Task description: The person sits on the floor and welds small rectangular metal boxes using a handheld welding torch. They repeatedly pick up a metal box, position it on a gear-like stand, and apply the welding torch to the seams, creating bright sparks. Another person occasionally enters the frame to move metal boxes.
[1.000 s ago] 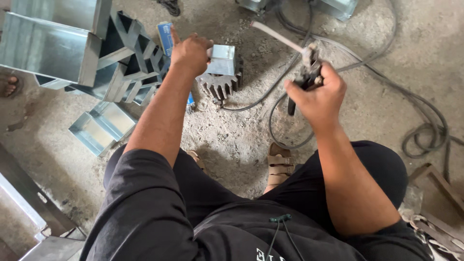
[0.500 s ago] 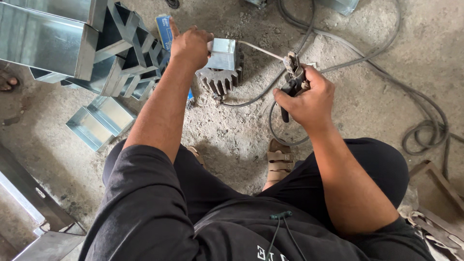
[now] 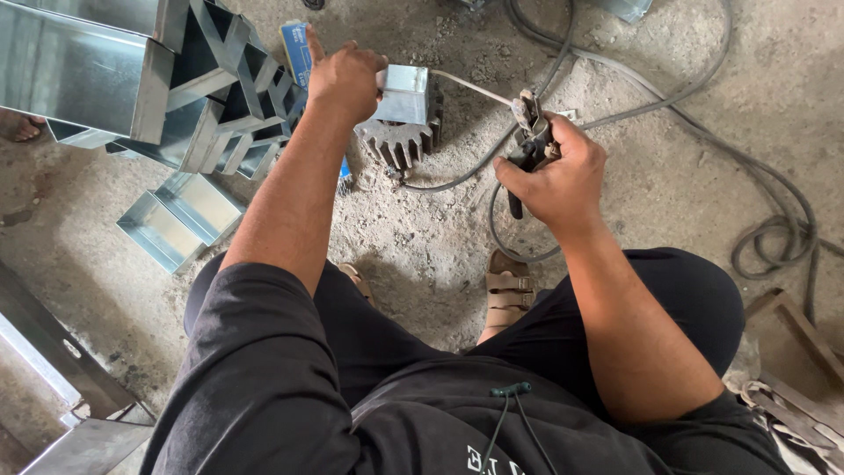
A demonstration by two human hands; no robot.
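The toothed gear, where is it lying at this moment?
In the head view the toothed gear lies on the sandy floor, upper centre, under the small metal box piece that the left hand touches, right of the stacked metal channels.

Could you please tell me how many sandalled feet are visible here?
2: one sandal on the ground below the right hand, another mostly hidden beside the left forearm.

Sandy concrete floor (image 3: 668, 176): steel channels (image 3: 176, 220), cables (image 3: 774, 237), gear (image 3: 400, 141).
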